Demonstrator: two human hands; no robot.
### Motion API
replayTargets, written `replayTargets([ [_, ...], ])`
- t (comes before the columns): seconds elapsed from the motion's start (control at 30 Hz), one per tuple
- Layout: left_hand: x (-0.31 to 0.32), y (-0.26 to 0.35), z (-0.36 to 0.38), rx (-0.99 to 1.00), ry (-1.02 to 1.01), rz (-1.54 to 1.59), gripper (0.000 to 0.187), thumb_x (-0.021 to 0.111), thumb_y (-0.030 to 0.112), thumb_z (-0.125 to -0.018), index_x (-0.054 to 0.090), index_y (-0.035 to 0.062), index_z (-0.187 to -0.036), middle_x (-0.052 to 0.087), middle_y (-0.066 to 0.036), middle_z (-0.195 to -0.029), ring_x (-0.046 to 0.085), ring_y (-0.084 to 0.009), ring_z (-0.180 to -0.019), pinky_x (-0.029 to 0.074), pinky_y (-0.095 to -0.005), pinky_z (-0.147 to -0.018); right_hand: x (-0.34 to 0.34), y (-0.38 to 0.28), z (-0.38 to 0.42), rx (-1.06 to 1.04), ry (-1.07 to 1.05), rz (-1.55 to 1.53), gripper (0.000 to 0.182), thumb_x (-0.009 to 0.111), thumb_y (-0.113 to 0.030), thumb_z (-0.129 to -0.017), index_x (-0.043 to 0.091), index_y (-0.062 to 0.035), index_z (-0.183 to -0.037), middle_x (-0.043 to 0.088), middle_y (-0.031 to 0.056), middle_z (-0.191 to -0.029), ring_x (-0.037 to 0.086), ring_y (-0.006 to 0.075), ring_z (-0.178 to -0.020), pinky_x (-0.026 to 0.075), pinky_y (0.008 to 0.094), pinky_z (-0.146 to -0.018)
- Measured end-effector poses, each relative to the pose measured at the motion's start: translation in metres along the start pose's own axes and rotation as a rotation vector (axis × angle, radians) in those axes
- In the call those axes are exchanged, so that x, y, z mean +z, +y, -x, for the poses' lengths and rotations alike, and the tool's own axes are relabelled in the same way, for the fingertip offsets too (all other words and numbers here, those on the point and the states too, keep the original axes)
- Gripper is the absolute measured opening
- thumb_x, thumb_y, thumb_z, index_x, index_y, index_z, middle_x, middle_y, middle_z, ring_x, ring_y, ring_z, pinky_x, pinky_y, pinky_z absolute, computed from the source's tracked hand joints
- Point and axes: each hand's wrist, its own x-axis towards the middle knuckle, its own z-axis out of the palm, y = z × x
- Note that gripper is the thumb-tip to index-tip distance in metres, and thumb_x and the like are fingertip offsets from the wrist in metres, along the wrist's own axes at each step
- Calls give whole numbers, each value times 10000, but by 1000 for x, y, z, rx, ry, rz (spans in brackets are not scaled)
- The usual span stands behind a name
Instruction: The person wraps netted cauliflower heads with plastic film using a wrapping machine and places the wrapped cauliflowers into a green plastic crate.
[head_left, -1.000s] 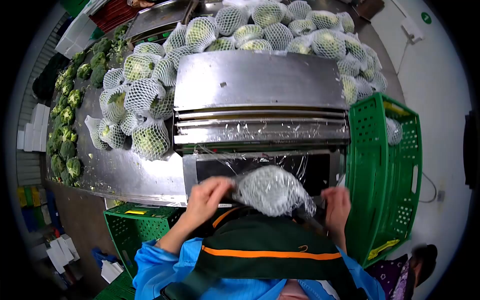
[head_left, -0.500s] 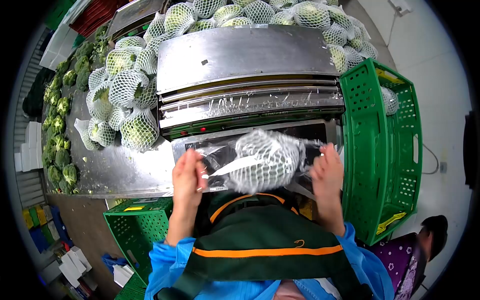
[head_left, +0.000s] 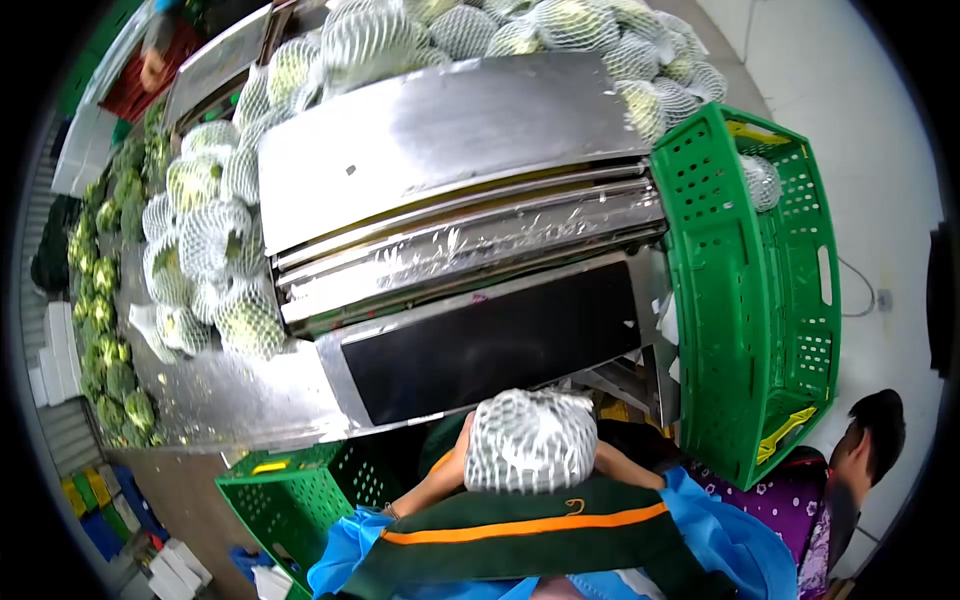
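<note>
Step in hand (est.): two-handed support of netted veg. head (head_left: pixel 532 442), betw. L hand (head_left: pixel 463 440) and R hand (head_left: pixel 606 457), near side of black plate (head_left: pixel 495 338). Finger opening: cannot tell, mostly hidden. Next move req. (est.): even support, counter (head_left: pixel 235 400) edge avoided.

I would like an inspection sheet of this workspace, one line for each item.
Surface: steel table, small scraps on the left part.
Work things: netted bundle, shiny film on it, in front of machine.
Clutter: film bits on the machine's bars.
Hands: left hand and right hand at the bundle's sides; grip mostly hidden.
Cables: one thin cable at the right wall.
Surroundings: broccoli left, green crate right, person lower right.
</note>
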Motion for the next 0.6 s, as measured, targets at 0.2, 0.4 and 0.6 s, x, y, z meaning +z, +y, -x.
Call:
replayTargets([
  [0.2, 116, 113, -27, 230, -271, 51, 302, 395, 256, -931, 417, 17, -1113, 368, -105, -1151, 367, -200, -1077, 281, -317, -964, 1, -81, 58, -415, 144, 77, 724, 601, -309, -790, 229, -50, -1354, 323, 134, -1347, 306, 222, -1234, 247, 375, -1027],
  [0.4, 166, 294, -125, 1389, 74, -1679, 620, 701, 227, -671, 434, 45, -1201, 407, -221, -1216, 360, -406, -1155, 293, -480, -944, -106, -213, 138, -1206, 313, -429, 607, 268, -505, -883, 329, -87, -1318, 415, 122, -1298, 411, 298, -1181, 319, 489, -986],
  [0.6, 19, 431, -285, 390, 870, -1969, 1063, 779, 435, -524, 200, 178, -1378, 123, -287, -1390, 177, -520, -1234, 231, -583, -968, -342, -257, 127, -829, 995, -560, 721, 459, -642, -755, 337, -193, -1306, 395, 77, -1307, 402, 295, -1152, 341, 498, -930],
])
